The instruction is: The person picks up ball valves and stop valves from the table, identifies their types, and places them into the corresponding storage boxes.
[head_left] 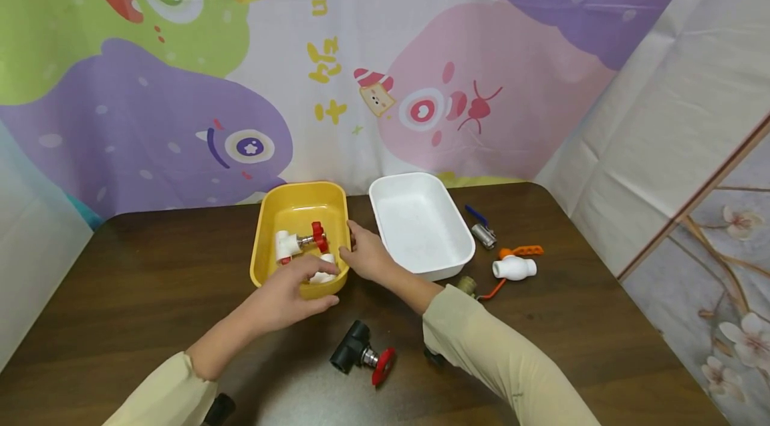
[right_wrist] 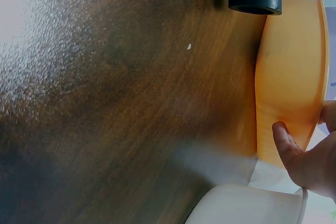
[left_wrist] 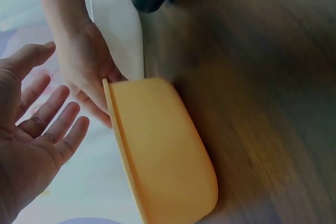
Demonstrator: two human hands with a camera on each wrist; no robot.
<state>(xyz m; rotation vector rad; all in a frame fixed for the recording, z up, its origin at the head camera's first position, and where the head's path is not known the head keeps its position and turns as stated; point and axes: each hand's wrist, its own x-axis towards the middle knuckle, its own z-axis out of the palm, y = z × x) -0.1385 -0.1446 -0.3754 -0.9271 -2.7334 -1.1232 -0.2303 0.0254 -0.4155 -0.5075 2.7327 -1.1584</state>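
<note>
The yellow bin (head_left: pixel 267 239) stands left of centre at the back of the table. In it lie a white tee-shaped valve (head_left: pixel 283 244) with a red handwheel and another white fitting (head_left: pixel 325 273), partly covered by fingers. My right hand (head_left: pixel 369 255) grips the bin's right rim; in the right wrist view its thumb (right_wrist: pixel 286 142) presses the outer wall while the fingers pass over the edge. Above the bin's front end hovers my left hand (head_left: pixel 289 292), fingers spread and loosely bent, holding nothing. A black tee-shaped valve (head_left: pixel 351 346) with a red handwheel lies in front.
Right of the yellow bin stands a white bin (head_left: pixel 415 219). Beyond it lie a metal valve with a blue lever (head_left: pixel 484 236), a white ball valve (head_left: pixel 514 268) with an orange handle and a brass valve (head_left: pixel 466 285). A black piece (head_left: pixel 220 408) shows beside the left sleeve.
</note>
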